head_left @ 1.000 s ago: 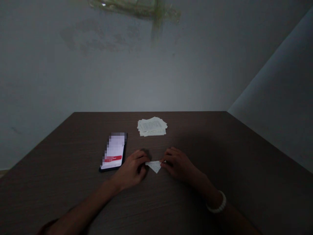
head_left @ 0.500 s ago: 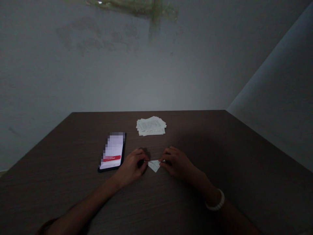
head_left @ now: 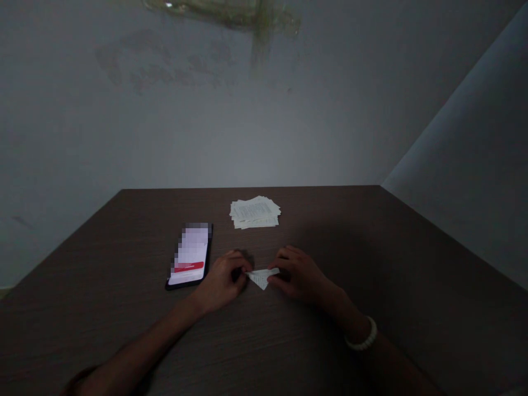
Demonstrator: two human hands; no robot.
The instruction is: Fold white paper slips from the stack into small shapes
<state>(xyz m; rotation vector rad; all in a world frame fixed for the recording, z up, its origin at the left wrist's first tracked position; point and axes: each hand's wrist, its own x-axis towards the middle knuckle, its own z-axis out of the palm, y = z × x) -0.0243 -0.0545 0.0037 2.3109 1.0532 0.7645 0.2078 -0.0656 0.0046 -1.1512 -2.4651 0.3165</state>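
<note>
A small piece of printed paper (head_left: 259,278), folded to a triangle with its tip toward me, is between my two hands near the middle of the table. My left hand (head_left: 226,278) pinches its left corner between thumb and fingers. At the right corner, my right hand (head_left: 297,275) has thumb and forefinger around the paper's edge, and a white beaded bracelet (head_left: 363,336) circles that wrist. Beyond the hands lies a loose stack of printed paper slips (head_left: 254,212).
A phone (head_left: 190,256) with its screen lit lies left of my left hand, close to the wrist. The brown wood-grain table (head_left: 330,214) meets a grey, stained wall (head_left: 256,126) at its far edge. Another wall surface slopes in at the right.
My right thumb and forefinger have parted slightly at the paper's right corner, and more of that corner shows. My left hand keeps its pinch; stack and phone have not moved.
</note>
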